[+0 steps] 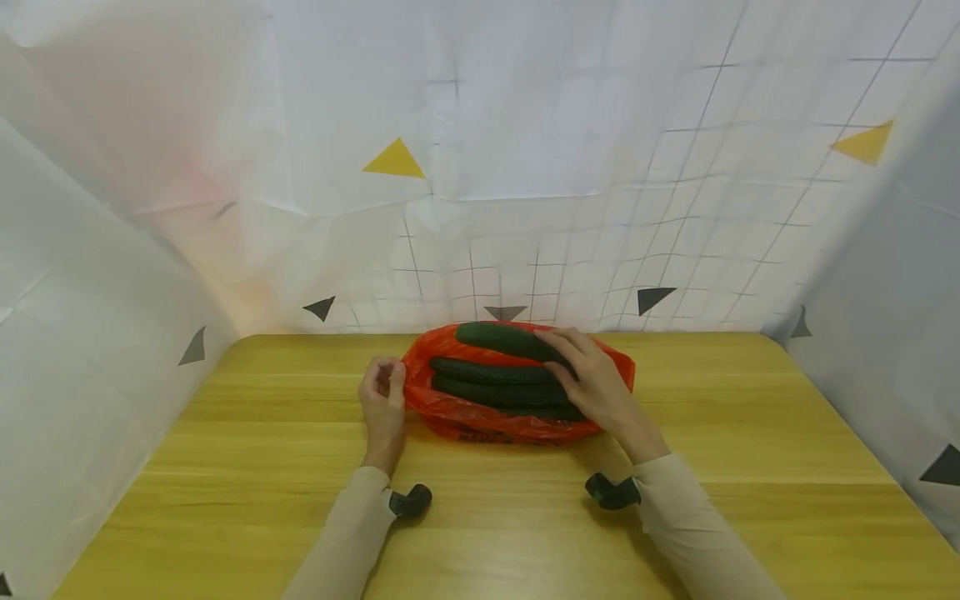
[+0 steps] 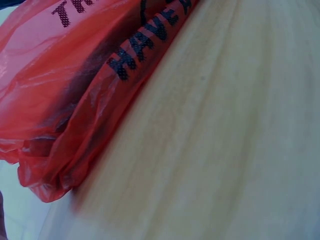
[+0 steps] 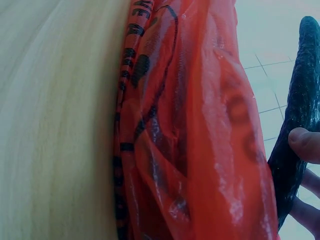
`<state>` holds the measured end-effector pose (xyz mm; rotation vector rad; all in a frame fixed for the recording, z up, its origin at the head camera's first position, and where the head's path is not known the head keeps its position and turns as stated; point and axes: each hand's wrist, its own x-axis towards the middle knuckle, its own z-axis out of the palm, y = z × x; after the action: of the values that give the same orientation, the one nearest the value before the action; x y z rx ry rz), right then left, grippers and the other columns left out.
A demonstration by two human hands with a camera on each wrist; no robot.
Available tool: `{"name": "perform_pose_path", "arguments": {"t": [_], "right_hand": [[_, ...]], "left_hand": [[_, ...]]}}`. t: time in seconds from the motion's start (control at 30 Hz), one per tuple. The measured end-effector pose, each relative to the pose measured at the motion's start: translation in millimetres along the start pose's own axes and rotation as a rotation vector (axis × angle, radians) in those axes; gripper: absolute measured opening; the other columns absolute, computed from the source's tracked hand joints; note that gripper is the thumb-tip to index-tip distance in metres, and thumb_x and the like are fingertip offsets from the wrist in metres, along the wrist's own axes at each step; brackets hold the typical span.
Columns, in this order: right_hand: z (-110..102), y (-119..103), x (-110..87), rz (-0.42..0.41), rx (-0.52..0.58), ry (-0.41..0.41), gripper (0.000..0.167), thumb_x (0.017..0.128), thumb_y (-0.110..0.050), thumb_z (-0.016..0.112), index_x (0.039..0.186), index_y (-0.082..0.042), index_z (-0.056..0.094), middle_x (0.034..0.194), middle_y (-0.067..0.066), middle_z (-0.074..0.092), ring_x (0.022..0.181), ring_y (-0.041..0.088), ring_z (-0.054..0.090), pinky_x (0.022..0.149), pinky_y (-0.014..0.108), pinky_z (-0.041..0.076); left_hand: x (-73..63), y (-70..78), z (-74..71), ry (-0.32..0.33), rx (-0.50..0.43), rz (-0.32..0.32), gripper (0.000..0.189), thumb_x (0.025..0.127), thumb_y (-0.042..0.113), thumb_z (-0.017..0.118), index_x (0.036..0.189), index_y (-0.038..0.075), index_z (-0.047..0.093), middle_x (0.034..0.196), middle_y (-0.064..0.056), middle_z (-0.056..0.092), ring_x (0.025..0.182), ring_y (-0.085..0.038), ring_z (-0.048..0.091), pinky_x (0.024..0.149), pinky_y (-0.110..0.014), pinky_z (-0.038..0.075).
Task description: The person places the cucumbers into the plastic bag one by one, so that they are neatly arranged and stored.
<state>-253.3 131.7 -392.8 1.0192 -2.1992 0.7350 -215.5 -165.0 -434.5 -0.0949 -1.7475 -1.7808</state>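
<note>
A red plastic bag (image 1: 442, 427) with black lettering lies on the table, its mouth spread wide. Several dark green cucumbers (image 1: 491, 372) lie side by side inside it. At the bag's left end, my left hand (image 1: 383, 392) pinches the rim between thumb and fingers. My right hand (image 1: 596, 379) grips another cucumber (image 1: 498, 337) near its right end, thumb on the near side and fingers on the far side. In the right wrist view this cucumber (image 3: 300, 100) stands out above the bag's edge, with the thumb pressed on it. The left wrist view shows the bag's printed side (image 2: 100, 85).
The wooden table (image 1: 247, 467) reaches around the bag, with its far edge close behind the bag. White sheeting (image 1: 510, 150) with grid lines and yellow and black triangles hangs behind and at both sides. A black wrist mount (image 1: 411, 501) sits at each cuff.
</note>
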Motion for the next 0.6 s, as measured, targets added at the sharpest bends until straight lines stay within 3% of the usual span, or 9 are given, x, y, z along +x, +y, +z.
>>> {"name": "perform_pose_path", "arguments": {"t": [0.6], "right_hand": [[11,-3,-3.4,0.02,0.014,-0.069,0.046,0.085,-0.005,0.068,0.129,-0.011,0.055,0.12,0.003,0.059,0.111,0.019,0.056,0.092,0.037,0.049]], "left_hand": [[0.8,-1.7,-0.4,0.002,-0.005,0.011,0.018,0.094,0.009,0.055,0.095,-0.009,0.056,0.087,-0.003,0.056,0.08,-0.009,0.052,0.075,-0.017,0.044]]}}
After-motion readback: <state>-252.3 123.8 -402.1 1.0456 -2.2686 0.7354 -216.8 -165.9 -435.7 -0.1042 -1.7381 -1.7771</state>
